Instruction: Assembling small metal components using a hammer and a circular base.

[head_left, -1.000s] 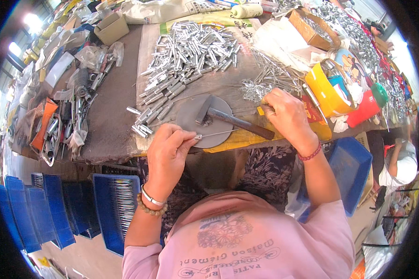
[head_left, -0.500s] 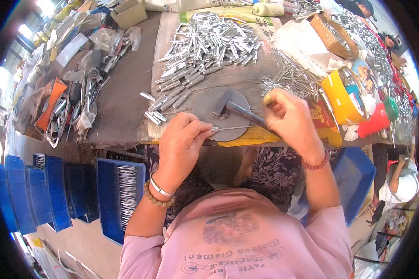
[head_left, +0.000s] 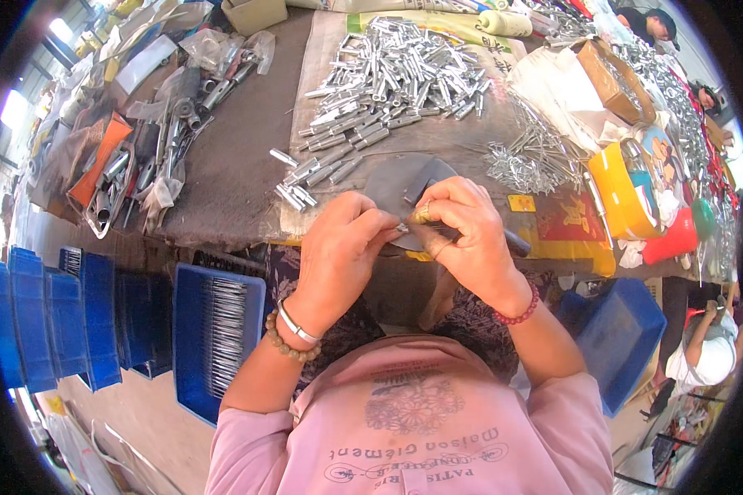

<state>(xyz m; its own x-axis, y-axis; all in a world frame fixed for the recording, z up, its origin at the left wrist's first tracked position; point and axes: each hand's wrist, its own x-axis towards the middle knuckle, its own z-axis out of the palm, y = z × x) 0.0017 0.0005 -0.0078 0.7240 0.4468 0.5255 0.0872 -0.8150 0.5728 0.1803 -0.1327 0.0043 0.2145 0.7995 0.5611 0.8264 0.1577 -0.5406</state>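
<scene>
My left hand [head_left: 347, 247] is closed in a pinch on a thin metal rod [head_left: 401, 228]; only its small silver end shows between the hands. Close against it, my right hand [head_left: 468, 227] has thumb and fingers pressed together over the rest of the rod. Whatever the right fingertips pinch is hidden. Both hands are above the near edge of a round dark grey plate [head_left: 381, 180]. A hammer lies on that plate, its head behind my right fingers and its handle [head_left: 516, 242] sticking out beyond that hand.
A heap of silver metal tubes [head_left: 404, 74] covers the bench's middle, with thin rods [head_left: 528, 161] piled to its right. A yellow container [head_left: 619, 190] and red cup [head_left: 673, 235] stand farther right. Blue bins [head_left: 186, 330] flank my lap; tools in plastic [head_left: 107, 181] lie left.
My right hand has come left and down, from above the hammer handle to my left fingertips. The rod's long shaft, visible before, is now covered. The whole view has shifted slightly.
</scene>
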